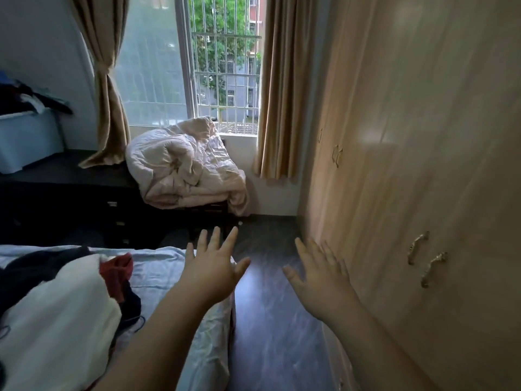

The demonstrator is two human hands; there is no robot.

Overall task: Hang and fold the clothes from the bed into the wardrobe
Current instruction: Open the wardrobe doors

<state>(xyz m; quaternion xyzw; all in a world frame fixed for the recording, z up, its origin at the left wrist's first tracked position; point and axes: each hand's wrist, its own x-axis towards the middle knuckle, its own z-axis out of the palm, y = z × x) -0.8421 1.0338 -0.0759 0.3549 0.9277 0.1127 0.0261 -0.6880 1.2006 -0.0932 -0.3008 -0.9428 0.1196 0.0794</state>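
Head view is showing the left hand (211, 273) and right hand (321, 277) spread wide, holding nothing. Messy white, red and dark clothes (64, 300) are lying on the blue-sheeted bed (174, 266). Pale wooden wardrobe doors (423, 165) are closed; grabbing clothes first could leave no free hand.

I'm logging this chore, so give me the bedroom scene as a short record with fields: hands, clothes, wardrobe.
left hand: open, fingers spread, holds nothing
right hand: open, fingers spread, holds nothing
clothes pile: on the bed, white, dark and red pieces, none folded
wardrobe: doors closed, on the right
door handles: untouched
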